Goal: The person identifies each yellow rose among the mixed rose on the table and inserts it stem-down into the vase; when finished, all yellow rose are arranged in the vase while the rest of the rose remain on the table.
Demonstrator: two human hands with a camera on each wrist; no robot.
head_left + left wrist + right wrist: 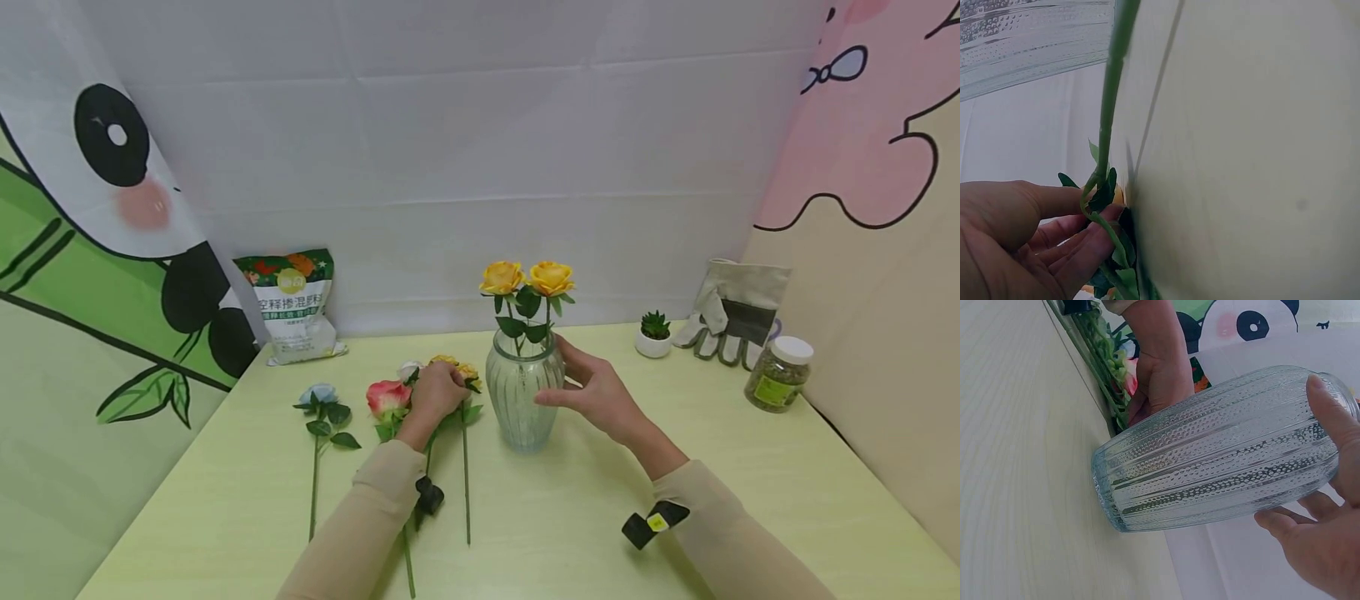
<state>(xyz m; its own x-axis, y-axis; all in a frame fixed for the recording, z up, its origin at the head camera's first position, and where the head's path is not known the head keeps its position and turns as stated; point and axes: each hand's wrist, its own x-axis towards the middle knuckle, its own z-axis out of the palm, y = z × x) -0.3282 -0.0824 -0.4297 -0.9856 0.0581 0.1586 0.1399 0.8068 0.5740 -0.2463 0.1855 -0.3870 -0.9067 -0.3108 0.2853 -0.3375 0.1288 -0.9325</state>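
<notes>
Vase (523,392) stands upright at frame centre on the surface (750,500), already holding two yellow roses (527,280); judged from this, two stems are placed and the rest remain. Right hand (596,390) cups the vase's right side with relaxed fingers, thumb near the rim: a light steadying contact, not a closed grip. Left hand (437,393) curls its fingers around a yellow-headed stem (465,467) lying just left of the vase, a closed grip near the flower head. A pink rose (387,398) touches that hand's left side; a pale blue rose (318,395) lies further left, apart. Open room lies in the lower centre and right. Toward the upper right stand a small potted plant (654,333), gloves (731,312) and a jar (778,373); a bag (294,305) leans upper left.
</notes>
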